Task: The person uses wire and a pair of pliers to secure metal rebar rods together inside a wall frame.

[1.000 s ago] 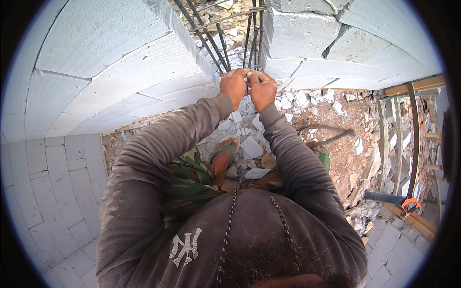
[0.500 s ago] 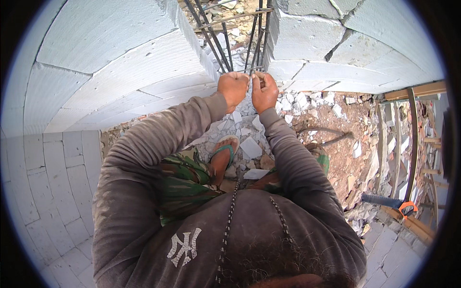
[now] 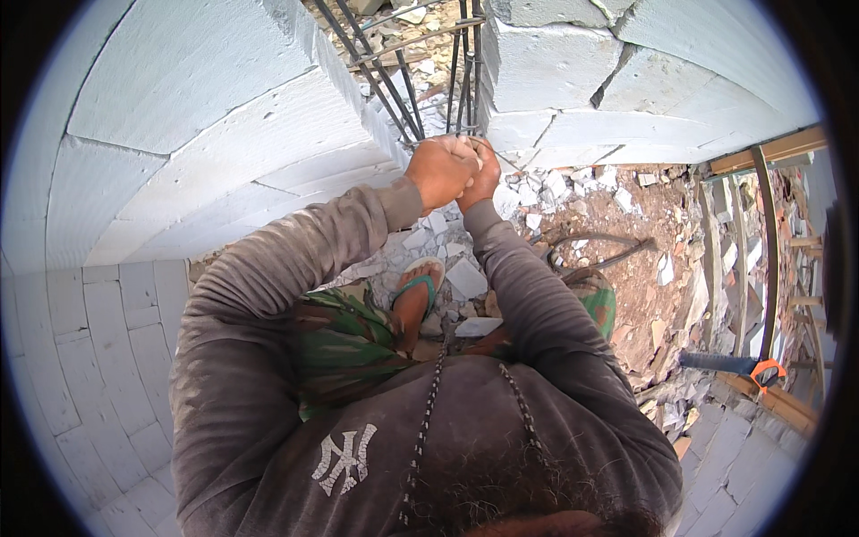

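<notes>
My left hand (image 3: 440,172) and my right hand (image 3: 483,175) meet at the foot of the gap between two block walls, fingers closed and pressed together. They pinch a thin wire, mostly hidden by the fingers; a thin dark strand (image 3: 506,161) sticks out past my right hand. Just beyond my hands rise dark steel reinforcing bars (image 3: 394,89), crossed by thin tie bars (image 3: 416,43). More upright bars (image 3: 463,80) stand close to the right wall's edge. The exact point where the fingers grip cannot be made out.
Pale block walls (image 3: 224,152) (image 3: 573,80) flank the gap. Broken block pieces (image 3: 465,279) and rubble lie around my sandalled foot (image 3: 417,295). At right are a bent dark bar (image 3: 617,251), timber (image 3: 743,268) and a handsaw (image 3: 729,364) with an orange-and-black handle.
My hands have come together, the right one moving left against the left one. A dark strand now shows beyond the right hand. The view has shifted slightly.
</notes>
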Demonstrator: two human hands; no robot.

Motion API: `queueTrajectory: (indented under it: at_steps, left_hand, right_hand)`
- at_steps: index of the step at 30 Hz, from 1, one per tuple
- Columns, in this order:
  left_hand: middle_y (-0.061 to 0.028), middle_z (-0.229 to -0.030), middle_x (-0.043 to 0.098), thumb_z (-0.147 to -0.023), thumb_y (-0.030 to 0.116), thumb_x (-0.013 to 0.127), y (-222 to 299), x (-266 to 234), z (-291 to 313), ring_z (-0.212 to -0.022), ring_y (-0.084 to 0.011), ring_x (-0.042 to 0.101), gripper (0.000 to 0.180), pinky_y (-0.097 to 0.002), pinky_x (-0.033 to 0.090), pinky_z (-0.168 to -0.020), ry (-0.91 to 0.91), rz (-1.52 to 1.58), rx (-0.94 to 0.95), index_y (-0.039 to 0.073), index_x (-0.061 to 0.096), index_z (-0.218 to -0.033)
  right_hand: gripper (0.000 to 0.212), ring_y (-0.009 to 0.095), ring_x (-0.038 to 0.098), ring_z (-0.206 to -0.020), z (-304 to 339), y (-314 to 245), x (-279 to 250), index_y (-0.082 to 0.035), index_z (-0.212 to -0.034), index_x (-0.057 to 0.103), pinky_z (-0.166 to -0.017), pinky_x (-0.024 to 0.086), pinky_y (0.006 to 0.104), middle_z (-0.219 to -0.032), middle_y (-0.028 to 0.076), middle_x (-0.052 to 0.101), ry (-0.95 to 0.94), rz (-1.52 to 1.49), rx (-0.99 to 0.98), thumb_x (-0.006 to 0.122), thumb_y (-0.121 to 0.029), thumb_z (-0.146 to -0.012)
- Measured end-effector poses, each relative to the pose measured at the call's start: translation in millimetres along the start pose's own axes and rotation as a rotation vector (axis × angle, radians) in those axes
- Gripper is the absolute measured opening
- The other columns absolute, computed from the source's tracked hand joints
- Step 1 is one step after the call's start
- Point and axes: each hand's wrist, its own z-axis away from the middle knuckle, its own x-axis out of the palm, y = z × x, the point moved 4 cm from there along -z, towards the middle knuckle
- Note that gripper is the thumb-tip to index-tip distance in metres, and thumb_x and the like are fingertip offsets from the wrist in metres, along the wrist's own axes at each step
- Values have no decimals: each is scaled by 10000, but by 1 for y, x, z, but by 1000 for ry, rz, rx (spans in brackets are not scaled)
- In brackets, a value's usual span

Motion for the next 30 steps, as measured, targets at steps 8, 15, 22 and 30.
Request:
queueTrajectory:
  at_steps: [8,15,22,30]
  left_hand:
    - [-298,-1348,601,-1003,144,557,2,-21,-37,-1231,-365,626,476,-409,502,-1031,275,-386,503,-104,481,-1402]
    - [-215,-916,721,-1007,105,550,-9,-28,-67,-815,-295,715,219,-386,547,-759,142,-455,491,-32,660,-1138]
    - [-211,-1069,705,-977,-22,550,-18,-28,-70,-877,-258,727,225,-366,559,-796,84,-340,557,-64,634,-1181]
    - [-186,-979,654,-968,-33,545,-14,-32,-57,-924,-304,721,257,-374,554,-808,156,-529,784,-51,621,-1213]
  right_hand:
    - [159,154,632,-789,-8,13,11,-53,-1020,626,-695,528,321,-926,53,673,-17,-754,848,517,-168,-1019]
    - [135,128,598,-730,-14,18,3,-70,-969,625,-651,514,275,-822,23,635,-39,-772,937,567,-186,-1011]
    - [198,174,657,-740,16,10,-90,-61,-988,684,-647,525,313,-862,67,717,-22,0,846,691,-256,-953]
    - [547,423,630,-1196,80,93,-309,76,-1160,655,-1025,499,446,-1212,298,670,133,1456,795,695,-393,-881]
